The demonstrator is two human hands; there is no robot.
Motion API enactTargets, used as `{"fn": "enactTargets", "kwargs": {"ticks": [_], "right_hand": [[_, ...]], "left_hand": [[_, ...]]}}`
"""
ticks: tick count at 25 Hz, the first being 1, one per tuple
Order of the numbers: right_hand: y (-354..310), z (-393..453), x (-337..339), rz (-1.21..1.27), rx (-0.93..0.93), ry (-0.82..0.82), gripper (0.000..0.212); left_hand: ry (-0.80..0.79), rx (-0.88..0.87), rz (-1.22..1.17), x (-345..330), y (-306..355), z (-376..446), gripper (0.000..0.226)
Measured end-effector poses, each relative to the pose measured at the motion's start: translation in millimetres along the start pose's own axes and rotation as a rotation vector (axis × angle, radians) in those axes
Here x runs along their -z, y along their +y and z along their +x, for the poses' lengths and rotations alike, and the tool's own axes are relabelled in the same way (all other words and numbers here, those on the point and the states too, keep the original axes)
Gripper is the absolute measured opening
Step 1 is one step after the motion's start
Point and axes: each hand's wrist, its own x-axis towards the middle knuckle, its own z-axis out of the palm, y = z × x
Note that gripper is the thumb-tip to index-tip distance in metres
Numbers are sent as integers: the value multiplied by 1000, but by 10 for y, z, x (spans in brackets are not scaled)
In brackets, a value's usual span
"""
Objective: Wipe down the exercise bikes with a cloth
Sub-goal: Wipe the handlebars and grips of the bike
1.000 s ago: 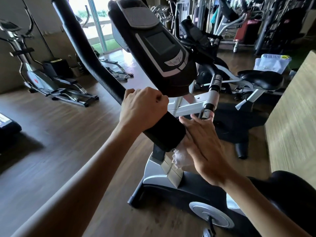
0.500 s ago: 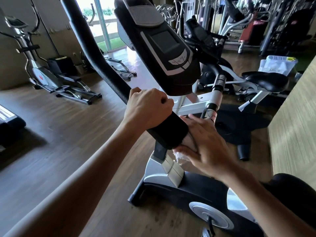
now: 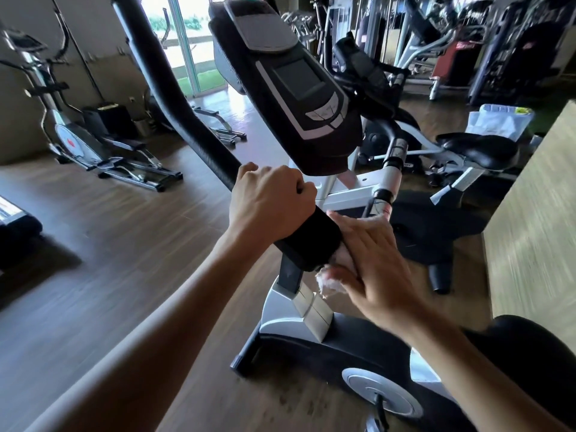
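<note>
Handlebar [image 3: 193,120] gripped by left hand [image 3: 269,202]; cloth [image 3: 330,283] now slid up onto handlebar end under flat right hand [image 3: 374,260], fingers straight; wiping underway.

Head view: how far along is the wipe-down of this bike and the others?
Done: nothing shows as already cleaned; surfaces give no sign either way. In hand: the left hand grips the black handlebar while the right hand presses a white cloth against the handlebar's end. Left, judging by that: the console, the seat, and the second bike behind, which is untouched at this moment.
</note>
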Motion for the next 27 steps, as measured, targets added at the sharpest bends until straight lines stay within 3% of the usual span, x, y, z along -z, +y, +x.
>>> {"fn": "enactTargets", "kwargs": {"ticks": [2,6,7,10,12,15,18,19,21,23,25,27], "right_hand": [[-75,-95,-62,-24,-12,60,80],[141,208,126,69,6,-166,65],[160,221,129,68,12,-157,63],[123,95,51,-3,65,-1,58],[208,21,-3,59,91,15,52],[437,62,179,355,-230,140,50],[718,198,511,330,-361,375,47],[759,278,560,336,-338,353,37],[673,423,495,317,-184,115,24],[505,358,208,110,10,-54,34],[457,311,69,8,158,-85,40],[573,275,77,70,284,-53,39]], "left_hand": [[11,2,8,8,4,-4,34],[17,-9,40,-25,29,-37,36],[30,-15,64,-35,31,-36,37],[74,-41,146,-78,20,-58,41],[94,-46,155,-83,15,-52,41],[102,-21,166,-81,37,-50,40],[93,26,202,-65,119,-44,40],[86,38,221,-63,135,-38,41],[72,49,263,-67,152,-42,42],[99,65,315,-98,206,-71,42],[148,103,355,-135,267,-87,40],[164,149,354,-166,306,-115,39]]}}
